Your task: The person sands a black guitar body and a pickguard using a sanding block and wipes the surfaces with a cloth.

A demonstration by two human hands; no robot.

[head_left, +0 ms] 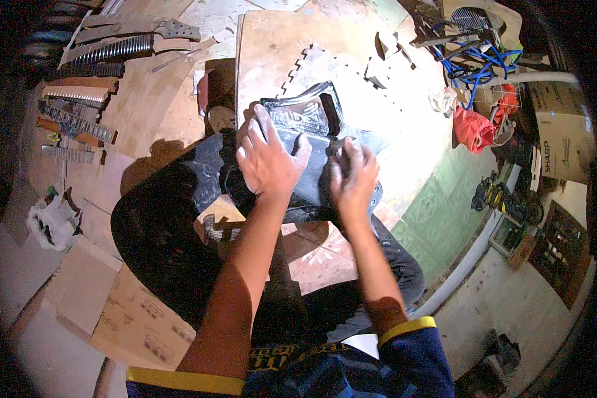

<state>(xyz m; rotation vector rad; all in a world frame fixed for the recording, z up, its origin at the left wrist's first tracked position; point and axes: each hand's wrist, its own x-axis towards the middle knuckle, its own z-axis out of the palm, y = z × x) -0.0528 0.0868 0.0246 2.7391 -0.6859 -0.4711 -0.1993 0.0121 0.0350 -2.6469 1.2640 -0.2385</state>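
While the left hand (266, 159) lies spread on the black panel (314, 167), left edge, the right hand (355, 174) curls opposite. Pinching anything? Can't tell.

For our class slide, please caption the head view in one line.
Left hand and right hand on a glossy black contoured panel, tangled blue cables at upper right.

The camera sits up on my head and looks down past my arms (239, 285). It is close to my left hand (268, 159) and right hand (354, 178), and its wide view bends at the edges.
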